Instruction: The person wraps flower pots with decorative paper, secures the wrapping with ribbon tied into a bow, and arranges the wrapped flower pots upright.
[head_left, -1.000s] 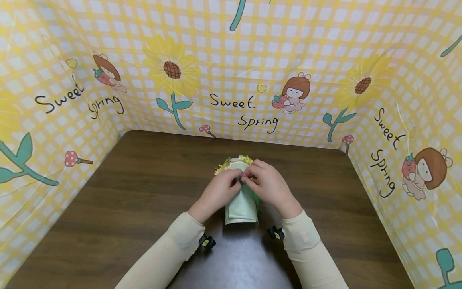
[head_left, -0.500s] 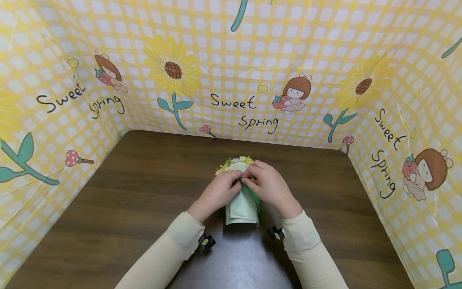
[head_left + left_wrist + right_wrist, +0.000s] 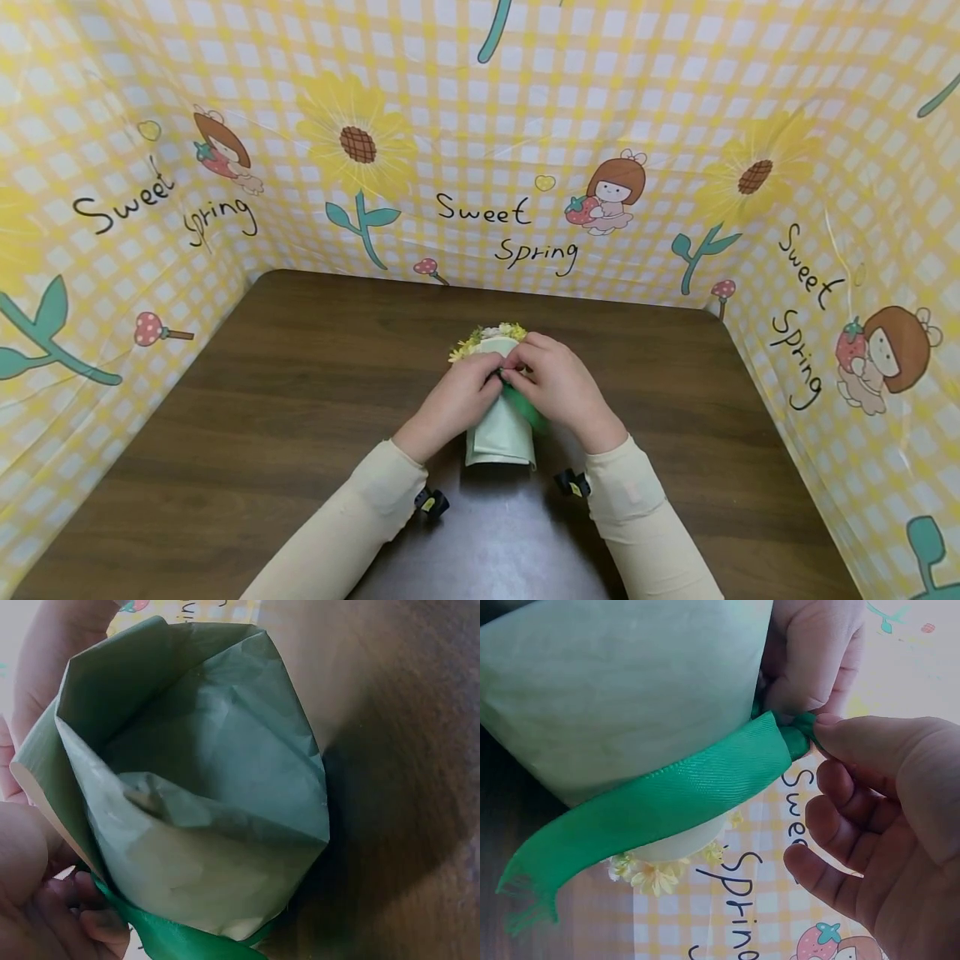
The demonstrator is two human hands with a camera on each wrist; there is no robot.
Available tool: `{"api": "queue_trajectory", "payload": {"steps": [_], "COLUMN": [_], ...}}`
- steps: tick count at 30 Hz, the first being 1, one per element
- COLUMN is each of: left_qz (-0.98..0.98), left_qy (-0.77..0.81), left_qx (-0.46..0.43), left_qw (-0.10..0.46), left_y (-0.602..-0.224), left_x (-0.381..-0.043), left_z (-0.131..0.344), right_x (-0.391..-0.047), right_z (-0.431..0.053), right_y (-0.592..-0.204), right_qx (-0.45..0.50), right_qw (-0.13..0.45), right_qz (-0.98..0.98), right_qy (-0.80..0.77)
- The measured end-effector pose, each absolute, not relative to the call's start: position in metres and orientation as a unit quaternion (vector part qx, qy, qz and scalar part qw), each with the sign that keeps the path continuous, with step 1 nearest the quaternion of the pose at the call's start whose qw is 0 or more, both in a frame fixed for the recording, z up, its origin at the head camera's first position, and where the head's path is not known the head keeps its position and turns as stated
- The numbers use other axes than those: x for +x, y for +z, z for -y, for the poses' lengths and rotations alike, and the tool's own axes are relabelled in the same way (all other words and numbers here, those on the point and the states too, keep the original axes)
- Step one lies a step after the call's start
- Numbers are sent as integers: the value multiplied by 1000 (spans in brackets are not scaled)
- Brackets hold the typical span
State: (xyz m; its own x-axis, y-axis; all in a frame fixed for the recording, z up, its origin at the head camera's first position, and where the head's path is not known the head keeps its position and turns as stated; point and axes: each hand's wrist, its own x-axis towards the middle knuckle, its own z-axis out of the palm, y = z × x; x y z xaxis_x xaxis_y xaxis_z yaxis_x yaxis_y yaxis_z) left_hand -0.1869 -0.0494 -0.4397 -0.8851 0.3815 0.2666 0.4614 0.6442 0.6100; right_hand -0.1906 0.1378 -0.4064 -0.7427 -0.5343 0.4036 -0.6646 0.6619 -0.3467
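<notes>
A bouquet wrapped in pale green paper (image 3: 498, 437) lies on the table, its yellow and white flowers (image 3: 480, 337) at the far end. Green ribbon (image 3: 660, 795) runs around the wrap, and one frayed tail hangs loose beside it. My left hand (image 3: 456, 396) pinches the ribbon at the middle of the wrap. Against it, my right hand (image 3: 564, 387) pinches the ribbon between thumb and index finger, the other fingers loosely bent in the right wrist view. Fingers partly hide the knot area. The left wrist view looks into the wrap's open, folded lower end.
The dark wooden table (image 3: 300, 400) spreads around the bouquet. A yellow checked cloth (image 3: 480, 125) with printed flowers and lettering stands around its back and sides. Black wrist cameras (image 3: 573, 483) sit at both cuffs.
The green ribbon tail has swung out, showing more below my right hand beside the wrap. The wrap has shifted very slightly; both hands stay almost in place.
</notes>
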Motion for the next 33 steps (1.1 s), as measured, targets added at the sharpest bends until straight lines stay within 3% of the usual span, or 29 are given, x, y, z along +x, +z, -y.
{"api": "queue_trajectory", "payload": {"steps": [8,20,33], "left_qz": [901,886,893], "left_qy": [-389,-421,-406], "left_qx": [-188,-193,-193], "left_qw": [42,0,31], "left_y": [-437,-434,-433], "left_x": [-186,-188,-188], "left_z": [49,53,54], "right_x": [-191,-191,-191], "right_z": [-138,-138,-140], "right_y": [-407,-407,-407], "right_qx": [335,331,320], "right_qw": [133,130,128], "right_qz": [901,902,905], "right_qy": [242,245,248]}}
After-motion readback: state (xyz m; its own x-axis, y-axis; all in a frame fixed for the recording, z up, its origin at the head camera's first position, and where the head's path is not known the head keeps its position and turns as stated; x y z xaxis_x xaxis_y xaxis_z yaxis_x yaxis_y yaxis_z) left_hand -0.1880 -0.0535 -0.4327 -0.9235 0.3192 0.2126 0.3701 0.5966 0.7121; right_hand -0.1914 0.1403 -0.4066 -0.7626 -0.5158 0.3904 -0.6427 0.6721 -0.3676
